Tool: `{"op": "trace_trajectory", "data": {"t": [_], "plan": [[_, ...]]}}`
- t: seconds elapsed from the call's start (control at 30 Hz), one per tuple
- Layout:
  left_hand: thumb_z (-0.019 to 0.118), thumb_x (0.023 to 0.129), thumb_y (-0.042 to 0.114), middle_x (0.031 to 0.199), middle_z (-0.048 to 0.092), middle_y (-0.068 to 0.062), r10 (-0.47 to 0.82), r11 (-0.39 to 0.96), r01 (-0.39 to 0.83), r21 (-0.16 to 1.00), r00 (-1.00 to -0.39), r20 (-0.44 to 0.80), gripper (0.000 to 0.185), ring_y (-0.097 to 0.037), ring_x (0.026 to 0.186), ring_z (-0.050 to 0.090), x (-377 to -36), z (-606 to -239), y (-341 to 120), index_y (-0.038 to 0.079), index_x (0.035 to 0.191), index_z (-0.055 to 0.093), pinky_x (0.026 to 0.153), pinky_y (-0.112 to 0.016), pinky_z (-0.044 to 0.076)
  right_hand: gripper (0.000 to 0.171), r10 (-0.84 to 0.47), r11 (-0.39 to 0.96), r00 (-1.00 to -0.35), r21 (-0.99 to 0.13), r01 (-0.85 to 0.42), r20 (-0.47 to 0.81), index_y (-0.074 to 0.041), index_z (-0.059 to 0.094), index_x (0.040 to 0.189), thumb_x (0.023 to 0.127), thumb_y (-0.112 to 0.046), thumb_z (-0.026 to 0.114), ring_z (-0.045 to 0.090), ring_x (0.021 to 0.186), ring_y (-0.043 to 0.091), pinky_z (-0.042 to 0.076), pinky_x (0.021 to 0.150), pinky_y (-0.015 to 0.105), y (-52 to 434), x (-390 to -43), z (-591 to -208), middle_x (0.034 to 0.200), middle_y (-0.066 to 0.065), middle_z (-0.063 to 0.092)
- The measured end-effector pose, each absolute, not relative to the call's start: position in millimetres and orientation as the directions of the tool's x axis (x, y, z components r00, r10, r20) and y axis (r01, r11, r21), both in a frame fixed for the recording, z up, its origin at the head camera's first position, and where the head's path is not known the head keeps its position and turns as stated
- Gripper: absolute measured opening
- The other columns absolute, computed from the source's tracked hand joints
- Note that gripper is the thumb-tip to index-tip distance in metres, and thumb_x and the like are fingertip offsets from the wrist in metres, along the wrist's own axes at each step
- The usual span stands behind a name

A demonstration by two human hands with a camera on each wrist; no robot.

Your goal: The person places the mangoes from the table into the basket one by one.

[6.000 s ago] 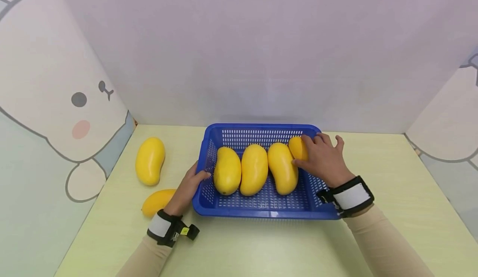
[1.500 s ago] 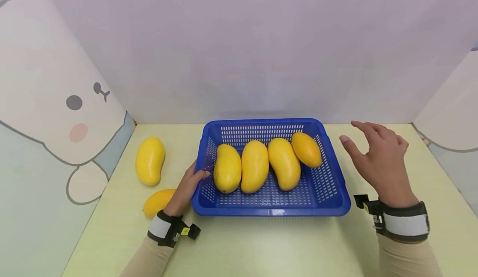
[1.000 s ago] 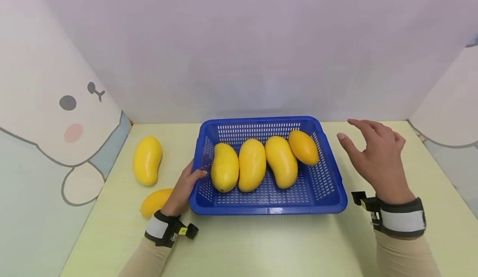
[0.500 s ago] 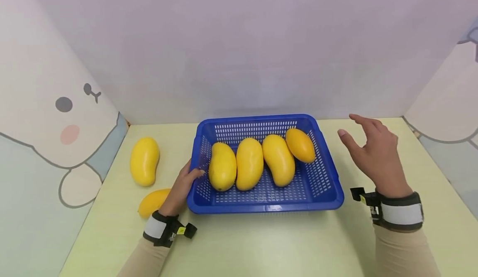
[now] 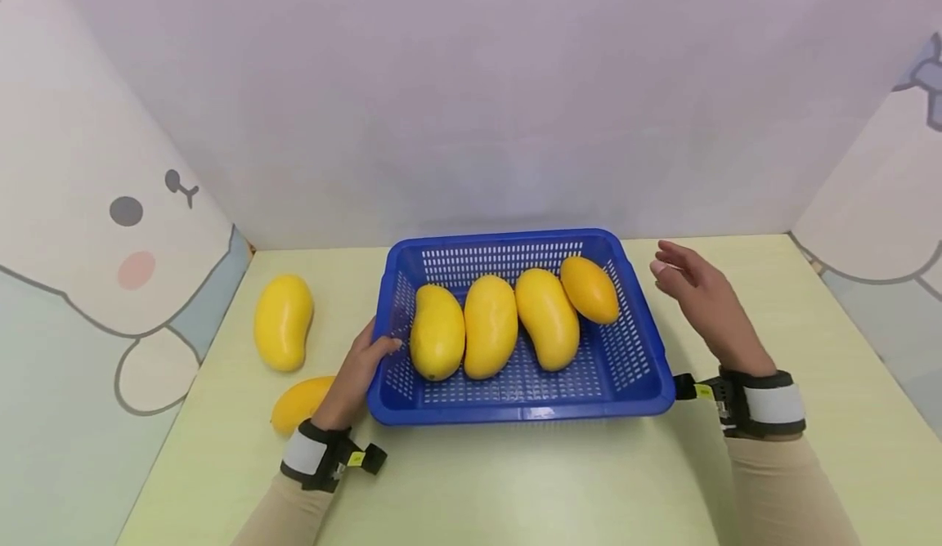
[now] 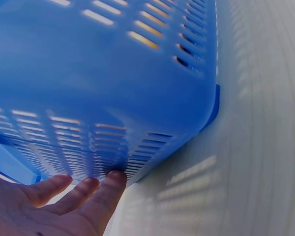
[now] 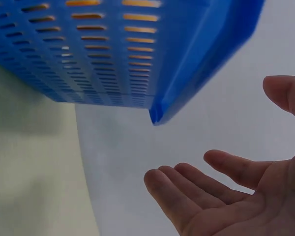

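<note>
A blue slotted basket (image 5: 530,409) stands mid-table and holds several yellow mangoes side by side, the rightmost one (image 5: 589,289) smaller and more orange. My left hand (image 5: 358,369) holds the basket's left wall: the thumb lies over the rim and the fingers (image 6: 101,194) press the outside of the basket (image 6: 113,73). Held in the air just right of the basket's far right corner, my right hand (image 5: 695,294) is empty with relaxed fingers. The right wrist view shows that hand's palm (image 7: 236,201) bare beside the basket (image 7: 113,44).
Two more mangoes lie on the table left of the basket, one (image 5: 283,321) by the left wall panel and one (image 5: 297,403) partly behind my left wrist. Panels close in the table on the left, back and right.
My right hand has let go of the rightmost mango and left the basket. In the last half second it sank and came closer to the basket's right side. My left hand has stayed put.
</note>
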State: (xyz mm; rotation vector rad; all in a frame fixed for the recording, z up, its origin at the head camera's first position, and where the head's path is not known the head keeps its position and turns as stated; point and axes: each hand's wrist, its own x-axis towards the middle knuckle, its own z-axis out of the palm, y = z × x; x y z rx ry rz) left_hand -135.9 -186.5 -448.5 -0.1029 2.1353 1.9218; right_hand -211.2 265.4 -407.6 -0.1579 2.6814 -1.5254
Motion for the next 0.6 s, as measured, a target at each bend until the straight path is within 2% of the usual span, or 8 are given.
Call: {"op": "trace_trajectory", "data": {"t": [0.1, 0.27, 0.37, 0.47, 0.6], "plan": [[0.042, 0.099, 0.021, 0.162, 0.03, -0.01, 0.121, 0.121, -0.233, 0.965, -0.961, -0.247, 0.069, -0.039, 0.133, 0.045, -135.0, -449.9, -186.6, 0.02, 0.163, 0.017, 0.108, -0.059, 0.039, 0.075, -0.181, 0.399, -0.982, -0.917, -0.027, -0.05, -0.003, 0.02, 0.161, 0.106, -0.048, 0.042, 0.038, 0.141, 0.042, 0.038, 0.108, 0.048, 263.8, -214.4, -417.2, 0.16, 0.024, 0.03], [0.043, 0.099, 0.021, 0.163, 0.029, -0.011, 0.124, 0.119, -0.238, 0.964, -0.96, -0.252, 0.069, -0.039, 0.135, 0.044, -134.0, -451.4, -186.6, 0.02, 0.163, 0.016, 0.108, -0.06, 0.039, 0.078, -0.271, 0.285, -0.952, -0.957, 0.063, -0.143, -0.007, 0.011, 0.163, 0.106, -0.051, 0.04, 0.031, 0.146, 0.039, 0.035, 0.111, 0.05, 260.8, -218.5, -432.0, 0.163, 0.02, 0.025], [0.043, 0.099, 0.022, 0.163, 0.03, -0.011, 0.127, 0.119, -0.237, 0.964, -0.959, -0.252, 0.069, -0.04, 0.135, 0.045, -134.2, -451.6, -186.5, 0.02, 0.163, 0.017, 0.108, -0.06, 0.039, 0.079, -0.321, 0.233, -0.93, -0.967, 0.104, -0.177, -0.009, 0.011, 0.163, 0.105, -0.054, 0.04, 0.043, 0.139, 0.035, 0.046, 0.106, 0.043, 258.1, -220.8, -437.7, 0.162, 0.019, 0.028], [0.042, 0.099, 0.022, 0.162, 0.03, -0.011, 0.132, 0.117, -0.23, 0.966, -0.96, -0.245, 0.069, -0.04, 0.133, 0.046, -135.1, -451.3, -186.7, 0.021, 0.163, 0.017, 0.107, -0.059, 0.04, 0.079, -0.369, 0.178, -0.907, -0.973, 0.147, -0.205, -0.01, 0.012, 0.163, 0.105, -0.054, 0.041, 0.06, 0.119, 0.031, 0.057, 0.091, 0.04, 255.3, -222.8, -441.4, 0.152, 0.023, 0.038], [0.043, 0.099, 0.023, 0.162, 0.031, -0.01, 0.134, 0.12, -0.221, 0.968, -0.962, -0.237, 0.068, -0.039, 0.132, 0.047, -135.8, -450.6, -187.3, 0.021, 0.163, 0.018, 0.108, -0.058, 0.041, 0.076, -0.402, 0.124, -0.883, -0.97, 0.209, -0.242, -0.011, 0.013, 0.162, 0.105, -0.054, 0.038, 0.069, 0.104, 0.034, 0.059, 0.082, 0.051, 251.7, -224.9, -445.3, 0.136, 0.027, 0.048]]}}
